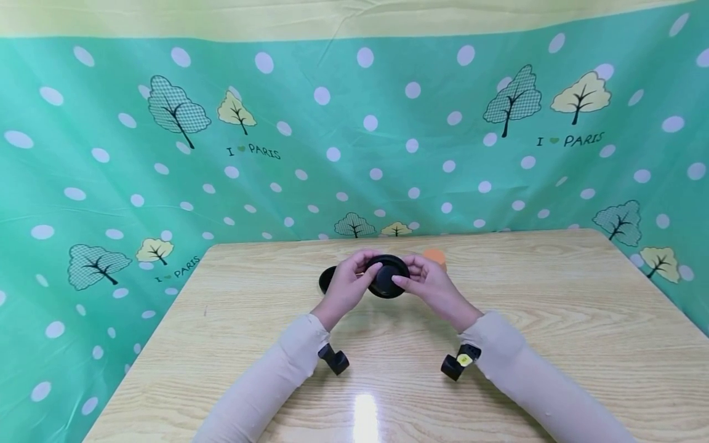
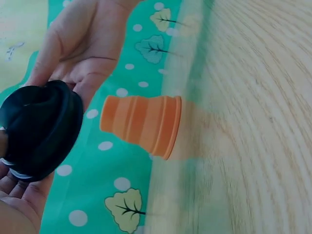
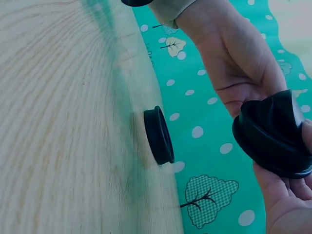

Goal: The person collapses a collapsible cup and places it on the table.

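Both hands hold a black collapsible cup [image 1: 388, 280] above the table, its soft wall partly pushed in and folded. My left hand [image 1: 348, 284] grips its left side, thumb on the dark middle and fingers behind the rim. On the opposite side my right hand [image 1: 436, 288] pinches the rim in the same way. Folds in the cup [image 2: 46, 134] show in the left wrist view. Just behind the right hand an orange collapsible cup [image 2: 141, 122] stands extended, wide rim on the table. A flat black round piece [image 3: 159, 135] lies beyond the left hand, partly covered by it in the head view.
The pale wooden table [image 1: 249, 344] reaches back to a green dotted curtain [image 1: 388, 135]. Small black cameras are strapped at the left wrist [image 1: 336, 360] and right wrist [image 1: 456, 364].
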Demonstrator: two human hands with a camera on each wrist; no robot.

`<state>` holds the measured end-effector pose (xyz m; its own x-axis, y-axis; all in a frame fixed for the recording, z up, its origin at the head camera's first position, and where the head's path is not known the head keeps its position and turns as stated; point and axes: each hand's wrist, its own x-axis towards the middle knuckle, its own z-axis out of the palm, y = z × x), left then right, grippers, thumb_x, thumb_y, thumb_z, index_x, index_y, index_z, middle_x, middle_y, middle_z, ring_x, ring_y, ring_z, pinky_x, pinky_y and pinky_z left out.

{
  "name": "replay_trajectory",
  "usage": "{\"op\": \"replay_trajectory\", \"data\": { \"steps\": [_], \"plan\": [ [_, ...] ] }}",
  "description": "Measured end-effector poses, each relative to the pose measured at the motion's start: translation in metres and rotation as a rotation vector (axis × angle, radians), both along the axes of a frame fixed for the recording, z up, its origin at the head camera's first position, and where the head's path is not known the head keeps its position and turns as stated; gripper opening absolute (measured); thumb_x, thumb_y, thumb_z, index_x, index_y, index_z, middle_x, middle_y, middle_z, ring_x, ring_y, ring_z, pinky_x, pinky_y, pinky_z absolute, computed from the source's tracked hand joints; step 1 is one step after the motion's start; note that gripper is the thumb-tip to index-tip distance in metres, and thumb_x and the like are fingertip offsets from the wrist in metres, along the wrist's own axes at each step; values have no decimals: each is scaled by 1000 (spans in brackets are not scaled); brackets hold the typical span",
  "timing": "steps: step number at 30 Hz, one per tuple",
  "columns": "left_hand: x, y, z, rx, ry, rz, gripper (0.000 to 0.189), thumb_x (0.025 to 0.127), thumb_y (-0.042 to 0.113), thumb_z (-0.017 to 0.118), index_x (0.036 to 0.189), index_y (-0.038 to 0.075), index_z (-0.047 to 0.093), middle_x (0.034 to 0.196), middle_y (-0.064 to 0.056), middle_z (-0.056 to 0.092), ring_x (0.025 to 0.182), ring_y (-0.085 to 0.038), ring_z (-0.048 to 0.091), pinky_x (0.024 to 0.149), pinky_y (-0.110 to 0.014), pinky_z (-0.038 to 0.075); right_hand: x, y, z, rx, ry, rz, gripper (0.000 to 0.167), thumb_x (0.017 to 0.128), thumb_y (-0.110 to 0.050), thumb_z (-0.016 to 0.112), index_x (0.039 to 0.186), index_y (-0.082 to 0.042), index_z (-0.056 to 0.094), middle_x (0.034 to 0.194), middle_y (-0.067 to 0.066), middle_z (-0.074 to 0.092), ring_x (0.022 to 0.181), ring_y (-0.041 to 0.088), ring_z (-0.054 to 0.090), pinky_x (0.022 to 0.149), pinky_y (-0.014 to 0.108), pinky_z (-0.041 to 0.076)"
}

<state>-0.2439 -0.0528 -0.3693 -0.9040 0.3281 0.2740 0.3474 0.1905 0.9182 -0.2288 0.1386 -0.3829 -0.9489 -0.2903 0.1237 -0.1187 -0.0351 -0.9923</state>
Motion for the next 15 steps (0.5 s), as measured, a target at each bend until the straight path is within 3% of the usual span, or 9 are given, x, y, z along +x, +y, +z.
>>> {"op": "replay_trajectory", "data": {
  "steps": [3, 8, 15],
  "plan": [
    [-7, -2, -9, 0, -19, -17, 28, 94, 13, 58, 119, 0, 61, 112, -15, 66, 101, -23, 63, 84, -31, 53, 0, 0, -1, 47, 2, -7, 31, 88, -7, 66, 111, 8, 52, 104, 13, 64, 89, 12, 64, 77, 22, 53],
    [-9, -3, -13, -27, -75, -92, 33, 92, 14, 62, 122, -1, 61, 116, -13, 65, 101, -20, 64, 81, -26, 54, -2, 0, -2, 137, 23, 0, 31, 89, -13, 67, 110, 6, 56, 106, 15, 63, 91, 15, 64, 78, 23, 52],
    [-8, -1, -13, -66, -102, -47, 34, 88, 16, 68, 120, 4, 64, 115, -10, 67, 102, -18, 65, 83, -25, 53, -4, 2, -2, 192, 27, 77, 34, 89, -15, 67, 114, 6, 59, 106, 16, 65, 92, 18, 65, 80, 25, 53]
  ]
}}
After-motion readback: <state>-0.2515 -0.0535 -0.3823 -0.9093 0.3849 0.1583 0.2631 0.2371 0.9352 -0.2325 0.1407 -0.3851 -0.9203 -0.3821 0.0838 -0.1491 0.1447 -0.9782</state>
